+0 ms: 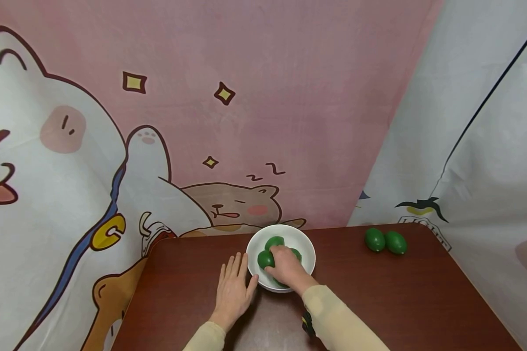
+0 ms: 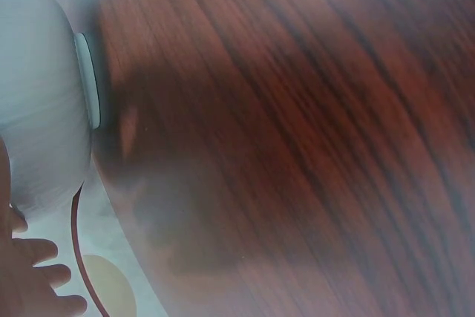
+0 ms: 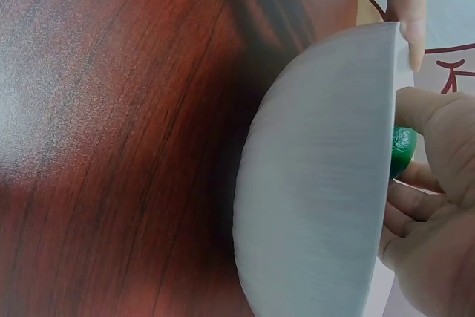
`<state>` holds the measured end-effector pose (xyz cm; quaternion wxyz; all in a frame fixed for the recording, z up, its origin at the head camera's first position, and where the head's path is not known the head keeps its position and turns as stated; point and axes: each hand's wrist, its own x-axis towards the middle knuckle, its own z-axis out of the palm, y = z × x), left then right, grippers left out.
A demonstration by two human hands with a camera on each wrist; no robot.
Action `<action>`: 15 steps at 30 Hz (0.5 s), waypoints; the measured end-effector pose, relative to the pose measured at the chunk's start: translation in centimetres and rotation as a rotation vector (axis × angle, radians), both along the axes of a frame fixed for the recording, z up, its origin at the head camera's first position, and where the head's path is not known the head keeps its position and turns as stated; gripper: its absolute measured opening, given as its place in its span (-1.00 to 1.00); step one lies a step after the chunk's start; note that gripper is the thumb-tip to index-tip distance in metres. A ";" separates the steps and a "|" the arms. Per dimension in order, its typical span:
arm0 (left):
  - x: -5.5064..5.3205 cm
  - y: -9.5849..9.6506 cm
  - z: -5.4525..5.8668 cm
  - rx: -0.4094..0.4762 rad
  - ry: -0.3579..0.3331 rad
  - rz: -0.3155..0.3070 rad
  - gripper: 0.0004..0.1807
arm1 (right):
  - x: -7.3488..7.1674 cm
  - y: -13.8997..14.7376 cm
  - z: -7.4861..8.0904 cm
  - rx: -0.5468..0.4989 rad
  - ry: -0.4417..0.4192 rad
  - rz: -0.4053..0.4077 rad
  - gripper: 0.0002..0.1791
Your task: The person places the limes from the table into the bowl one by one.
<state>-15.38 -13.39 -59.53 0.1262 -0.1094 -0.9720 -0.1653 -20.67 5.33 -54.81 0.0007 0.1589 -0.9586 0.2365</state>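
Observation:
A white bowl with several green limes in it stands near the table's back edge. My right hand reaches over the near right rim, its fingers down among the fruit. In the right wrist view, its thumb and curled fingers close about a lime just inside the rim. The palm hides part of the bowl's contents. My left hand is at the bowl's left side, fingers straight and a little spread, with the thumb right at the rim. In the left wrist view, the bowl's outer wall shows at the left.
Two more limes lie side by side at the back right of the brown table. A cartoon-printed cloth hangs behind the back edge. A small dark item shows beside the right sleeve.

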 end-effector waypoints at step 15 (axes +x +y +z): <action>-0.1 0.1 0.0 -0.005 0.009 0.001 -0.27 | -0.1 -0.9 -0.4 0.041 -0.024 -0.007 -0.47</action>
